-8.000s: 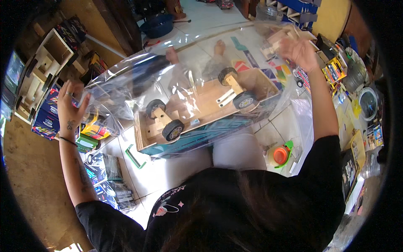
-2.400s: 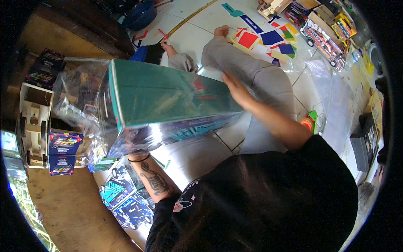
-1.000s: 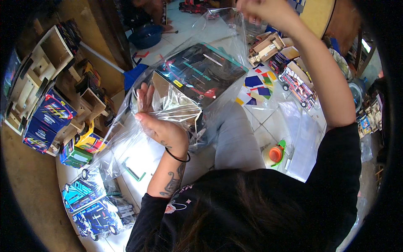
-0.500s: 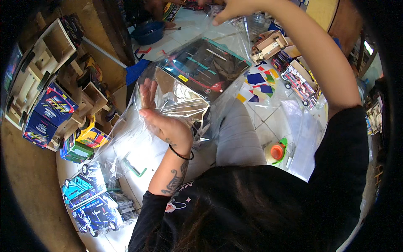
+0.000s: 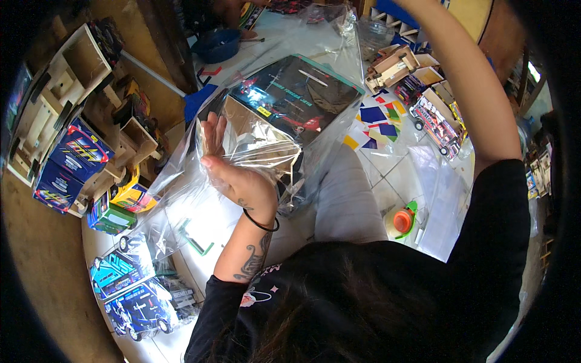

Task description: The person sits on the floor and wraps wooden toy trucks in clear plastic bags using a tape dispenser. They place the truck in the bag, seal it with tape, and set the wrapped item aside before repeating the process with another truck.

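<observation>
A dark box-shaped toy truck body (image 5: pixel 296 91) with teal edges and a bare brown side lies in front of me under clear plastic film (image 5: pixel 330 36). The film is stretched over it and runs up to the far edge of the view. My left hand (image 5: pixel 227 160) rests against the gathered film at the body's near left corner, fingers stretched out and thumb apart. My right forearm (image 5: pixel 454 72) reaches up and away past the top edge, so my right hand is out of sight.
Wooden toy trucks (image 5: pixel 66 97) are stacked at the left; blue ones (image 5: pixel 139 308) lie below them. At the right are more toy trucks (image 5: pixel 436 124), coloured stickers (image 5: pixel 375 121), clear sheets (image 5: pixel 445 212) and a tape roll (image 5: pixel 402 221). A blue basin (image 5: pixel 218 45) stands farther off.
My right hand has moved up and out of view. The film now stretches farther away over the truck body. My left hand has stayed in place.
</observation>
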Demonstrator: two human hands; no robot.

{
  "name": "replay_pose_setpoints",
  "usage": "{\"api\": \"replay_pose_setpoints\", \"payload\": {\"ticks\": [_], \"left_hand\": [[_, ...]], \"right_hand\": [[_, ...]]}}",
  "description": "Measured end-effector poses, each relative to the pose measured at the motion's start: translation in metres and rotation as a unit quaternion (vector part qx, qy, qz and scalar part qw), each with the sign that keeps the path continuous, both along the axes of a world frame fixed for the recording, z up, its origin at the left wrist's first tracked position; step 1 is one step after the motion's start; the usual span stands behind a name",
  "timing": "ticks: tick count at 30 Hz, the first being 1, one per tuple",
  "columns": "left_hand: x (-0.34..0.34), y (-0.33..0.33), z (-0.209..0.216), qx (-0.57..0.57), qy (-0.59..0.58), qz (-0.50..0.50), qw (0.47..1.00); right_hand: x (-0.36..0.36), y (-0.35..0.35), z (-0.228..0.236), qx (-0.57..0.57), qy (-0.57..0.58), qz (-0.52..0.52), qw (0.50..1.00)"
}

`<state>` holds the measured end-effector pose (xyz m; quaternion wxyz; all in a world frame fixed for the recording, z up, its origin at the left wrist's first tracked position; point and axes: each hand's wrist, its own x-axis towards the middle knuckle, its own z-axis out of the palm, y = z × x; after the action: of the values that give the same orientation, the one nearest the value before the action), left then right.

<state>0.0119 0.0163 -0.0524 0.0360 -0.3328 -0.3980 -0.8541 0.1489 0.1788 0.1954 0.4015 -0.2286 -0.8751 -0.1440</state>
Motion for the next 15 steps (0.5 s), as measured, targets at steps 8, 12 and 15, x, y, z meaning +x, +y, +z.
{"api": "replay_pose_setpoints", "payload": {"ticks": [8,12,15], "left_hand": [[-0.022,-0.013,-0.004,-0.007,0.043,0.131,0.99],[-0.01,-0.055,0.024,0.019,0.294,0.311,0.903],[0.045,-0.071,0.042,-0.123,0.662,0.118,0.73]], "right_hand": [[-0.066,-0.017,-0.039,0.02,-0.409,0.156,0.899],[-0.059,0.013,-0.045,0.078,-0.304,0.263,0.912],[-0.043,0.016,-0.049,0.076,-0.274,0.317,0.905]]}}
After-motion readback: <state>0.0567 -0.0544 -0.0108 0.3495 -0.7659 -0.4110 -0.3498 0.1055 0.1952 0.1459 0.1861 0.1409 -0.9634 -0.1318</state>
